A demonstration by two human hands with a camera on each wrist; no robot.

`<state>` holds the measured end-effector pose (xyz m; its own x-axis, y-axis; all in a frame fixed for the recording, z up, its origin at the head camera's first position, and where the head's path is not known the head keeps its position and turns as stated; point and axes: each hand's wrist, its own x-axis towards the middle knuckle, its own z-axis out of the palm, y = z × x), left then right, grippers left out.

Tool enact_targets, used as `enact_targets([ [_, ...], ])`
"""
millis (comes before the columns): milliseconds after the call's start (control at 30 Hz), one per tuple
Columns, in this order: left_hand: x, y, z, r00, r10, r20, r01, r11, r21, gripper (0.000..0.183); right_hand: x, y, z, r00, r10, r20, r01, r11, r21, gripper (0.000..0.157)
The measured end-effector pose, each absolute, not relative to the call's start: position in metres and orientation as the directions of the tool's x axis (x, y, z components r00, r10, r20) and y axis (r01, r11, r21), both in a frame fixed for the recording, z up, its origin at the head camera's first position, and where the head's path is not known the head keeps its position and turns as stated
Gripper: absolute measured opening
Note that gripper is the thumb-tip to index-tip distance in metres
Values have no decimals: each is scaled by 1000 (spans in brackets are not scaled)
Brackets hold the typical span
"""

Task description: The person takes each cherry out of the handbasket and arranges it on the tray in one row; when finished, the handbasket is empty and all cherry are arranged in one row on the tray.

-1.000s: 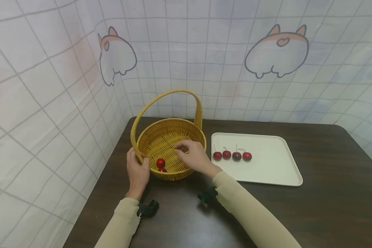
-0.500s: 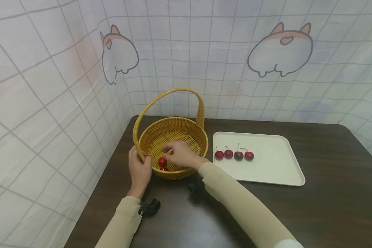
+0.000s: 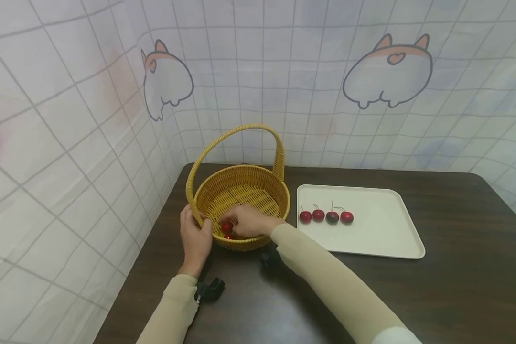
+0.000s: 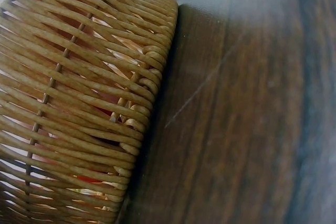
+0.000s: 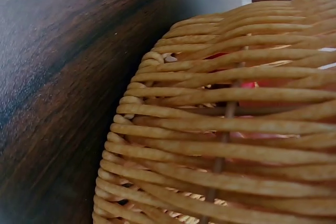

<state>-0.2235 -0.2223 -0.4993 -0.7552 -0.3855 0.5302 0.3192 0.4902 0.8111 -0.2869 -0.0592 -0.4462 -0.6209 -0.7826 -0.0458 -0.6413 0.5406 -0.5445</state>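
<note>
At the left of the head view, my left hand (image 3: pixel 195 243) grips the yellow wicker basket (image 3: pixel 245 244) at its rim, by the foot of the tall handle. Inside the basket my right hand (image 3: pixel 250 221) reaches down to the near left, its forefinger and thumb curled round a red cherry (image 3: pixel 226 227). A second red cherry (image 3: pixel 229 236) lies just in front, partly covered by the rim. In both wrist views the woven basket wall (image 4: pixel 79 93) fills much of the frame and hides the fingers; red shows through its gaps.
To the right of the basket is a white tray (image 3: pixel 378 234), with several dark red stemmed cherries in a row along its left part. Everything stands on a dark wooden table (image 3: pixel 468 267). A patterned curtain (image 3: pixel 284 71) hangs behind and at the left.
My right hand has moved left and down inside the basket, from above its middle to the cherries. The left hand stays on the rim. The cherries on the tray have not moved.
</note>
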Motion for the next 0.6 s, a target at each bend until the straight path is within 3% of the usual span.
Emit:
enact_targets([
  [233,-224,-222,-499,-746,-392,538,317,502,805,9,-288,-60,-449,-599,-800,-39,-678,532,-508,42],
  [467,-225,-222,-500,-740,-397,543,316,507,802,8,-287,-58,-449,-640,-767,-44,-653,574,-494,33],
  [600,-224,-222,-499,-734,-400,549,319,511,798,8,-286,-54,-443,-669,-743,16,-665,588,-461,32],
])
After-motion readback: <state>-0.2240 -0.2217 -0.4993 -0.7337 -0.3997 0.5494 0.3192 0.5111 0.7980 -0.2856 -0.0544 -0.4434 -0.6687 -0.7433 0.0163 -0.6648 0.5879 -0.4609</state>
